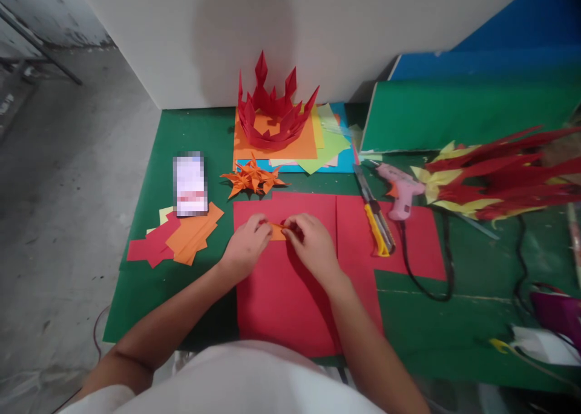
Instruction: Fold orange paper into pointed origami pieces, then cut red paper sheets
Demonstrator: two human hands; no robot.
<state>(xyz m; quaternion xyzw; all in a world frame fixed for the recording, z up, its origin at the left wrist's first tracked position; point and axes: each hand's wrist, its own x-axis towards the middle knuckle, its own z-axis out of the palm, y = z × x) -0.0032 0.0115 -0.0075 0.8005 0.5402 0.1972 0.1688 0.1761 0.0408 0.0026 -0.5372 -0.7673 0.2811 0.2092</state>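
Observation:
A small piece of orange paper [278, 233] is held between my two hands, low over the red paper sheets [285, 299]. My left hand [249, 242] pinches its left end. The fingers of my right hand [309, 237] are closed on its right end, and they partly hide it. Just beyond my hands lies a small heap of folded orange paper stars [255, 178]. A red folded-paper crown [278, 114] stands farther back on orange, yellow, green and blue sheets [299, 147].
A phone [190, 184] lies at the left by orange, red and yellow paper strips [193, 235]. On the right are a yellow utility knife [376, 229], a pink glue gun [399, 187] with a black cord, and red-and-yellow paper pieces [494, 175]. A white wall borders the green table [195, 129].

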